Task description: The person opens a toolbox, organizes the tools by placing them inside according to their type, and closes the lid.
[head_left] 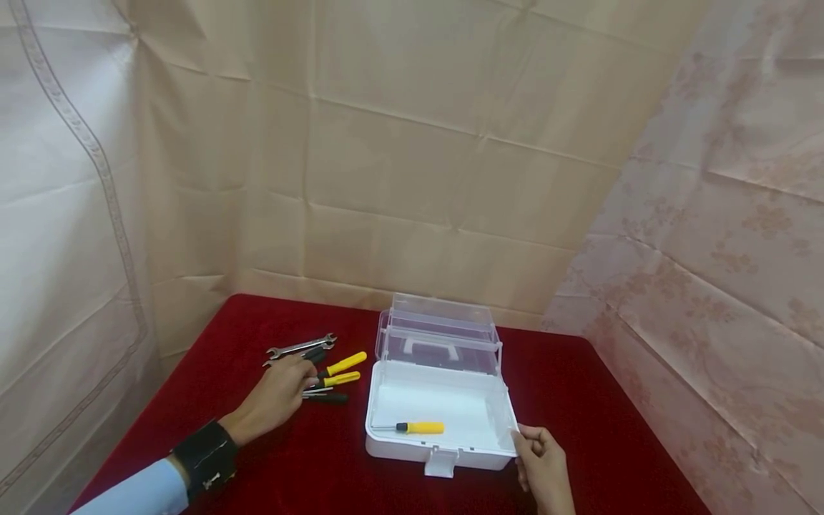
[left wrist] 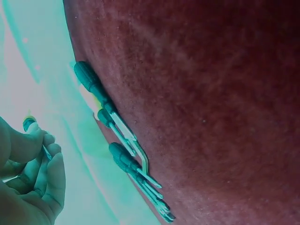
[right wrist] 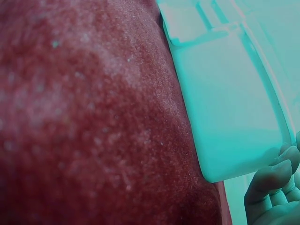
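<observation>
My left hand (head_left: 277,392) is over the loose tools left of the box, pinching a yellow-handled screwdriver (head_left: 347,363) near its dark collar. In the left wrist view the fingers hide much of this screwdriver (left wrist: 30,123). A second yellow-handled screwdriver (head_left: 344,380) and a dark-handled screwdriver (head_left: 331,398) lie close by on the cloth. At the front right corner of the white toolbox (head_left: 394,449), my right hand (head_left: 542,461) holds the rim between thumb and fingers. Inside the box, near its front wall, lies another yellow-handled screwdriver (head_left: 425,428).
The box's clear lid (head_left: 444,315) is tipped back behind it, and a white latch (head_left: 440,463) hangs at its front. Beyond the left hand lie a wrench (head_left: 299,347) and dark handles (head_left: 315,354). Red cloth (head_left: 553,372) covers the table; draped sheets (head_left: 399,164) surround it.
</observation>
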Action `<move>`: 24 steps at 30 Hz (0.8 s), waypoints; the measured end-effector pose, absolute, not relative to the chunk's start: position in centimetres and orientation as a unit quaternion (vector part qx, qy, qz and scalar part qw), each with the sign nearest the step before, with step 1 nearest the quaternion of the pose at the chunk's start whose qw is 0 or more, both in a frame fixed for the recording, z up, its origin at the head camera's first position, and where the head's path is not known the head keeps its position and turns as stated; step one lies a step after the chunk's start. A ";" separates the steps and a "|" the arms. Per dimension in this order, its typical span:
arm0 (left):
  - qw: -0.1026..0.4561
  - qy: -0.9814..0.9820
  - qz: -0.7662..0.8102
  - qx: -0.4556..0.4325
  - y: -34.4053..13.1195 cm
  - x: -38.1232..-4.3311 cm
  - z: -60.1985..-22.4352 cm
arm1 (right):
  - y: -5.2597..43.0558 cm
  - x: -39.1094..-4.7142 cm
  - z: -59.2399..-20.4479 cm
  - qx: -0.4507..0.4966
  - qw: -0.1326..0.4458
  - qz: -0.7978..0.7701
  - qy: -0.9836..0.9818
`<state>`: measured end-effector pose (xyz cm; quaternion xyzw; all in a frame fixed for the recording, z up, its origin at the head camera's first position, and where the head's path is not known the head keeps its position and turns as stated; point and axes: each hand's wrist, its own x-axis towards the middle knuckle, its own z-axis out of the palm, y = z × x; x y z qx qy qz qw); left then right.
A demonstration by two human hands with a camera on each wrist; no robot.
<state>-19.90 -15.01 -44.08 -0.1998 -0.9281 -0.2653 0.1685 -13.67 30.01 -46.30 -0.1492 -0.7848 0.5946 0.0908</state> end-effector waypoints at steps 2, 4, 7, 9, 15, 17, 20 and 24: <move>0.176 -0.927 -0.267 -0.195 -15.0 -19.7 -44.0 | 30.0 -13.7 -46.3 -0.148 0.089 0.595 -0.785; 0.183 -0.926 -0.269 -0.193 -14.9 -19.6 -43.8 | 30.0 -13.7 -46.3 -0.151 0.090 0.596 -0.784; 0.184 -0.923 -0.275 -0.195 -14.7 -19.4 -43.4 | 30.0 -13.6 -46.2 -0.156 0.092 0.593 -0.784; 0.177 -0.923 -0.279 -0.198 -14.5 -19.4 -43.2 | 30.0 -13.6 -46.2 -0.156 0.095 0.594 -0.784; 0.164 -0.923 -0.284 -0.201 -14.4 -19.2 -43.1 | 30.0 -13.6 -46.2 -0.149 0.096 0.593 -0.785; 0.168 -0.922 -0.282 -0.205 -14.4 -19.2 -43.2 | 30.0 -13.7 -46.3 -0.152 0.094 0.590 -0.787; 0.180 -0.919 -0.278 -0.212 -14.3 -19.1 -43.3 | 30.0 -13.7 -46.3 -0.153 0.091 0.588 -0.789; 0.187 -0.919 -0.276 -0.212 -14.2 -19.1 -43.2 | 29.9 -13.7 -46.2 -0.150 0.091 0.588 -0.790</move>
